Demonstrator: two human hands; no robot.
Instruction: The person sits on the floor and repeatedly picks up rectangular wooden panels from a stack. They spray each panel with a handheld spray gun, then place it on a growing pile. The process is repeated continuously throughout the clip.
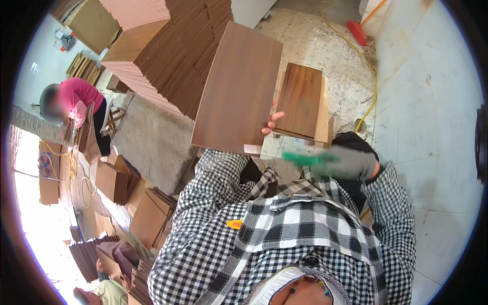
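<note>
A large brown wood-grain board (236, 91) stands tilted in front of my body. My left hand (273, 123) grips it; bare fingertips curl over its right edge, and the board hides the rest of that hand. A small pale patch (252, 149) shows at the board's lower right corner. My right hand (353, 163), in a grey glove, is closed around a green tool (300, 158) just right of that corner. Motion smears the tool, so its kind is unclear. Beyond my hands lies a smaller stack of brown boards (300, 99).
Tall stacks of brown boards (188, 56) rise at the far left. A yellow hose (375, 96) runs along the white wall (427, 117) at the right, below a red broom (357, 33). One person in pink (81, 96) bends over boards at left; another (109, 292) is at lower left.
</note>
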